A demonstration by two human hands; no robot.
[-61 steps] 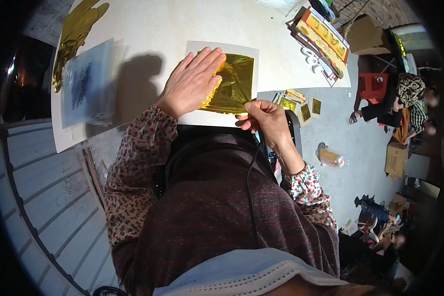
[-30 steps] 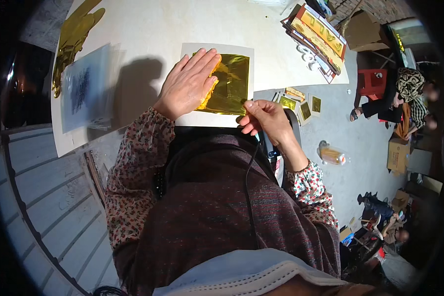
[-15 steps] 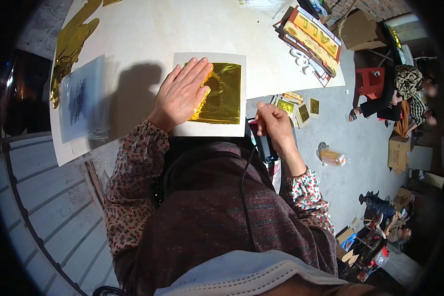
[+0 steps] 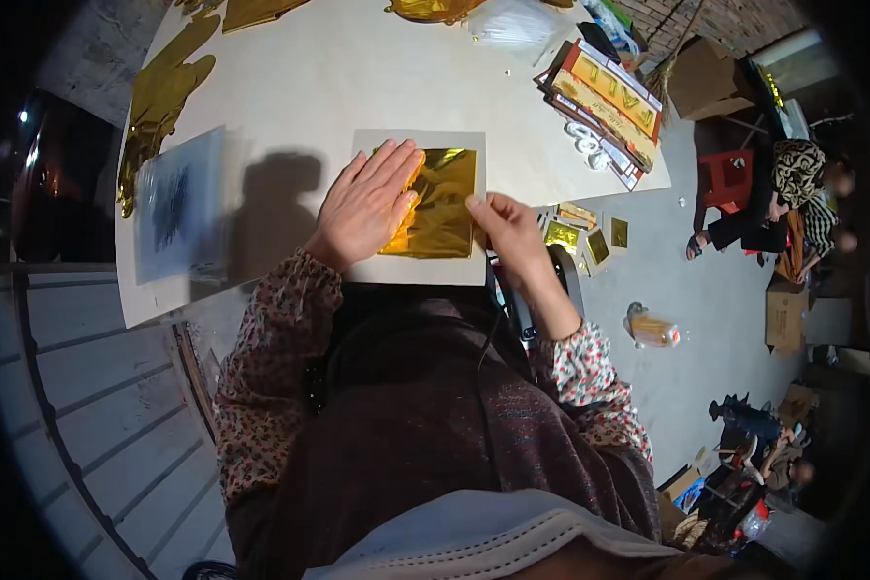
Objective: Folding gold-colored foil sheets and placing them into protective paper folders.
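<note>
A square sheet of shiny gold foil (image 4: pixel 445 208) lies on a pale square board (image 4: pixel 420 273) at the near edge of the table. My left hand (image 4: pixel 365 211) is pressed flat over the foil's left part, fingers stretched out and held close together. Beside the palm and thumb the foil looks crumpled. At the right edge of the foil, my right hand (image 4: pixel 512 232) has its thumb and forefinger pinched together, with the other fingers curled in.
Clear plastic sheets (image 4: pixel 182 208) lie on the table (image 4: pixel 290 87) at left, near loose gold foil (image 4: pixel 169 87). Printed signs (image 4: pixel 609 101) are stacked at the right edge. Foil-covered squares (image 4: pixel 594 244) and a plastic bottle (image 4: pixel 652 331) are at right. People sit farther off by a red chair (image 4: pixel 725 184).
My right hand has moved up and left from beside the board to the foil's right edge. My left hand stays flat on the foil. The view has shifted slightly.
</note>
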